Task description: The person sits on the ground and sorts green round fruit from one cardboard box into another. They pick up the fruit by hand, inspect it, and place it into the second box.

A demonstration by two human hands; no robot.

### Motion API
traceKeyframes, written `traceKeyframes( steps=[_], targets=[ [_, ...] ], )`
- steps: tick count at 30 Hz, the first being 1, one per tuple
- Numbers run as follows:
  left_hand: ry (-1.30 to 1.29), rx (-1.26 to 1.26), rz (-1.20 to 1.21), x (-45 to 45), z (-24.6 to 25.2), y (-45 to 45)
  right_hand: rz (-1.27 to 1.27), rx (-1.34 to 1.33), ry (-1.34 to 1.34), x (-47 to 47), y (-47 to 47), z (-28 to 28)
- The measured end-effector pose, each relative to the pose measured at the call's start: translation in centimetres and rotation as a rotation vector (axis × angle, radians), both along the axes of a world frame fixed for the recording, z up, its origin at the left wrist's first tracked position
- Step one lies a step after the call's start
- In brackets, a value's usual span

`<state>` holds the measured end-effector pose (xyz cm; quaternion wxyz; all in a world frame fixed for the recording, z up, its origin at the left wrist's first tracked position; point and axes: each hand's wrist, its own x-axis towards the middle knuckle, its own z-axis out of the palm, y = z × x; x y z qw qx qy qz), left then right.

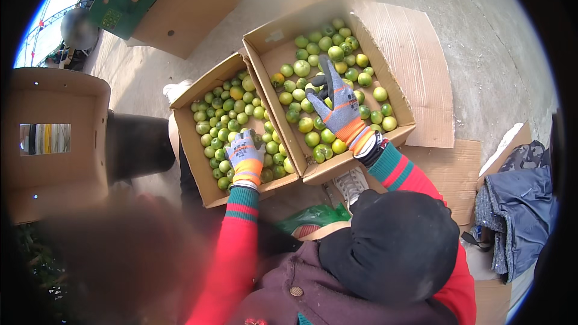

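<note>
Two cardboard boxes of green tomatoes stand side by side before me. My left hand (246, 155), in a grey and orange work glove, reaches down into the left box (207, 82). Its fingers rest among densely spread tomatoes (218, 114); the palm side is hidden, so a grip cannot be made out. Over the right box (272, 36) is my right hand (337, 101), gloved alike, with thumb and forefinger spread wide and other dark fingertips bent. I see no tomato held in it. Some tomatoes (301, 68) around it are turning yellow or orange.
Flat cardboard sheets (415, 72) lie right of the boxes on the concrete floor (478, 22). A green-printed carton (180, 13) stands at upper left, an open carton (54, 99) and black bucket (140, 144) at left. Folded dark clothing (519, 207) lies at right.
</note>
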<state>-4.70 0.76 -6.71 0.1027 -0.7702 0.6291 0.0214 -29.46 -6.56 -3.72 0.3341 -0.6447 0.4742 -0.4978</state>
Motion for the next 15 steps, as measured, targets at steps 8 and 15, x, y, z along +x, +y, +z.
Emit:
traceKeyframes(
  steps=[8,15],
  targets=[
    [1.663,-0.327,0.138,-5.0,4.2,1.9,0.497,-0.507,0.414,0.7,2.0,2.2],
    [1.435,-0.523,0.067,-5.7,4.3,1.1,0.255,-0.392,0.453,0.8,2.0,0.9]
  ],
)
